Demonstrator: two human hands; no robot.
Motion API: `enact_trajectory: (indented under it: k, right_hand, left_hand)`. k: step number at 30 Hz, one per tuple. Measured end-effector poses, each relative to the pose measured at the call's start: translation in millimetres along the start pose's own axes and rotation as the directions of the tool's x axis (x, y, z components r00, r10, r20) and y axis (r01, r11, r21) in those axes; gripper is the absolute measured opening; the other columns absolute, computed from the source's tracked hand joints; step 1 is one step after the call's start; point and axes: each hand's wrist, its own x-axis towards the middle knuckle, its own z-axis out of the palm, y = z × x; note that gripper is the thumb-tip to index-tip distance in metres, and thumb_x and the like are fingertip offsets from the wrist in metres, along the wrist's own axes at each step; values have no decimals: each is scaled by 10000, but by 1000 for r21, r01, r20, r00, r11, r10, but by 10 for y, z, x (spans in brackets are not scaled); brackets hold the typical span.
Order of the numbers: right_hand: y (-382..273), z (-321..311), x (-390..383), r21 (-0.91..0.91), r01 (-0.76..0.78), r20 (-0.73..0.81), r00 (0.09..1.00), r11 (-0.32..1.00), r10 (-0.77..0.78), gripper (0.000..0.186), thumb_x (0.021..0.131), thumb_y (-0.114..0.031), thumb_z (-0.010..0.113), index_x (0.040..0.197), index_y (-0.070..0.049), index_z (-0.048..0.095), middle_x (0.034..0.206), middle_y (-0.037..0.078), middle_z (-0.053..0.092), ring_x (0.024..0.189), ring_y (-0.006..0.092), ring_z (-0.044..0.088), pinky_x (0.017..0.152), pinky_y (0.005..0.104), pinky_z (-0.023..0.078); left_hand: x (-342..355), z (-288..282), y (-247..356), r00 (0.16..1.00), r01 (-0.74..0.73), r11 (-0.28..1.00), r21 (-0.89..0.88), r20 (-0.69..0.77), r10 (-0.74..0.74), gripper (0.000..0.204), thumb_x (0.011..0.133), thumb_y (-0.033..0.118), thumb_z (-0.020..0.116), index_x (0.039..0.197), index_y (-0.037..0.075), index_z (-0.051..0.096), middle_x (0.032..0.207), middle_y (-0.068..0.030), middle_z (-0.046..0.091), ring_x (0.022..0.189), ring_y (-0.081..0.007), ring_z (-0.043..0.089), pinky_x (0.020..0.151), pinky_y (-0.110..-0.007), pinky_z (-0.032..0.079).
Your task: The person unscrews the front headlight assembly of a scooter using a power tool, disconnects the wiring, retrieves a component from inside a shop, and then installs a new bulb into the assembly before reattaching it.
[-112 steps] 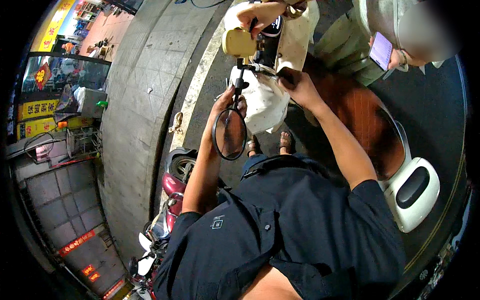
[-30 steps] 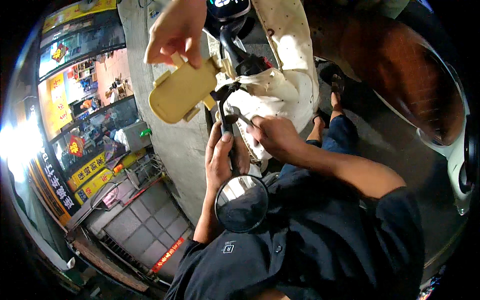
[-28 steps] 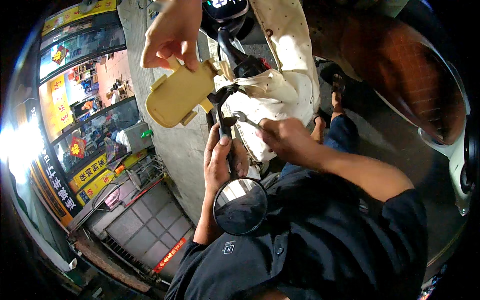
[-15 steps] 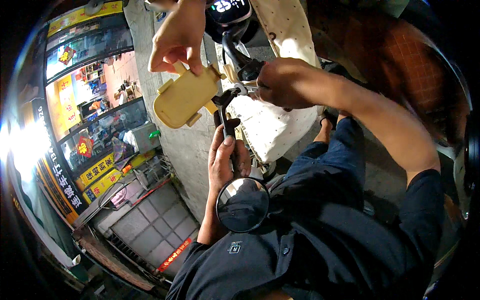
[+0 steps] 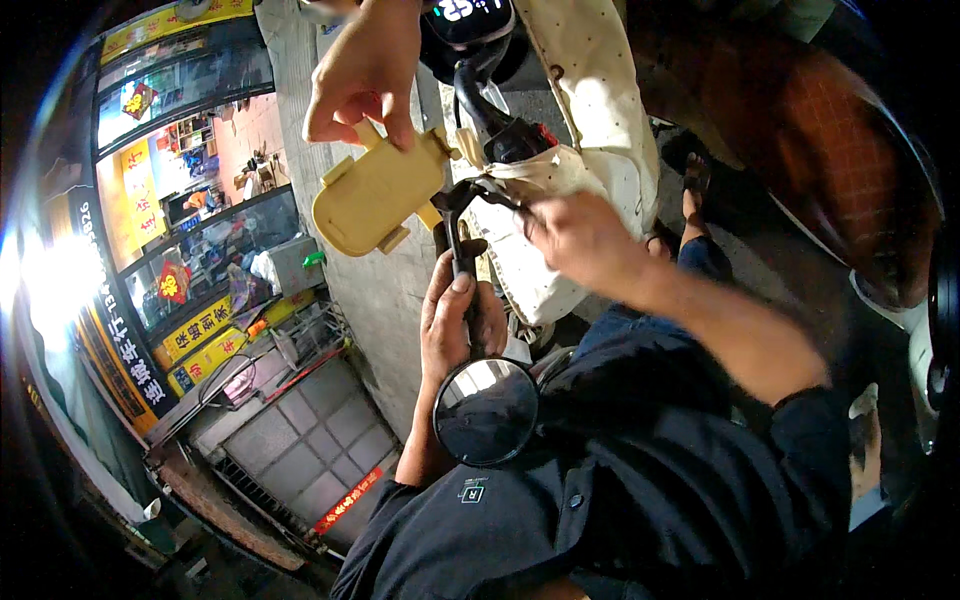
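Note:
My left hand (image 5: pixel 458 318) is closed around the black stem of a round rear-view mirror (image 5: pixel 485 412), whose glass lies against my dark shirt. The stem bends at its upper end, beside the handlebar (image 5: pixel 510 138). My right hand (image 5: pixel 585 240), blurred by motion, is closed near the end of a dark bar (image 5: pixel 497 188) by that bend; what its fingers hold is unclear. Another person's hand (image 5: pixel 362 85) comes from the top and grips a yellow phone holder (image 5: pixel 380 195) with side clips, just left of the stem.
A cream dotted cover (image 5: pixel 585 75) hangs over the scooter front, with a lit display (image 5: pixel 465 18) at the top. To the left are a shop window (image 5: pixel 190 190) and paved ground (image 5: pixel 375 320). Another person's foot (image 5: pixel 692 185) shows at right, near a brownish-red surface (image 5: pixel 800 130).
My right hand has moved down and slightly right from the handlebar. The pale ring-shaped metal end at the stem's bend no longer shows. My left hand and the phone holder have hardly moved.

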Motion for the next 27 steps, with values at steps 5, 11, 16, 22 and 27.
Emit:
enact_trajectory:
  k: [5,11,16,22,27]
  right_hand:
    - [-215,529,-218,433,-280,-4,950,857,312,261,964,-262,444,912,-24,535,618,229,568,608,429,580,556,504,442]
    - [-197,-127,-255,115,-121,201,975,986,96,264,921,-264,491,906,-17,581,651,208,596,634,407,604,575,497,463]
    - [-110,-629,321,-170,88,253,967,982,-43,250,927,-247,512,907,-23,619,715,222,608,714,383,619,642,442,476]
    - [-59,-532,346,-118,124,242,966,985,-92,263,865,-210,516,750,-17,654,708,206,634,711,392,640,657,476,508]
    - [-51,94,-69,126,-109,-16,994,986,112,256,911,-236,500,843,-6,590,659,226,603,656,411,609,612,518,462]
  left_hand:
    - [0,70,27,1000,7,1000,16,-11,-7,361,981,250,411,1282,52,430,458,-22,332,318,-133,322,322,-270,314]
    - [-29,9,45,999,19,995,95,-48,-14,356,984,251,409,1274,46,434,455,-15,328,321,-121,322,318,-264,311]
    - [3,-4,36,1000,9,999,-45,26,-8,385,950,205,489,1281,18,428,530,-63,470,353,-131,402,342,-258,350]
    - [0,-27,29,1000,16,995,-102,13,-15,387,952,173,469,1308,33,409,524,-69,469,350,-137,399,339,-267,346]
    - [0,-21,36,1000,1,1000,22,-6,-1,386,960,214,443,1290,16,411,484,-44,388,344,-130,360,334,-265,326]
